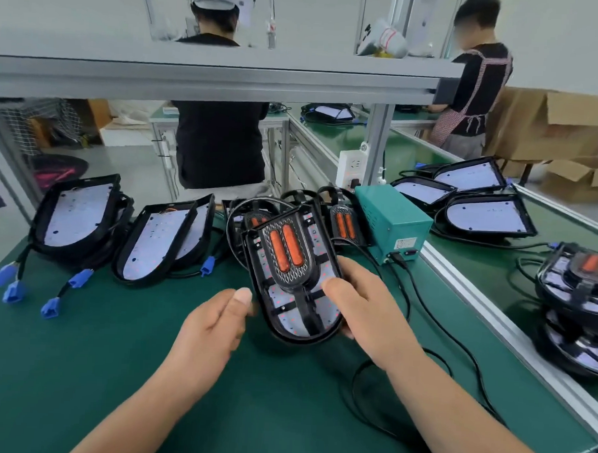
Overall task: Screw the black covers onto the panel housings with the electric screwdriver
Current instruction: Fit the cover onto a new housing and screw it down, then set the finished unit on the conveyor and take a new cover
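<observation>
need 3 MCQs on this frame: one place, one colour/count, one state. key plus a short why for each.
1. Where does the teal power box stand relative to the held panel housing?
A. to its left
B. on the overhead shelf
C. behind it, to the right

2. How many orange windows does the black cover on that housing have?
A. one
B. two
C. four

3. What state is that housing in?
A. gripped by the right hand and tilted
B. lying flat under a stack
C. packed in a carton

Key:
1 C: the box sits beyond the housing, on its right.
2 B: two windows lie side by side in the cover.
3 A: the thumb presses on top and the housing tilts up off the green mat.
</observation>
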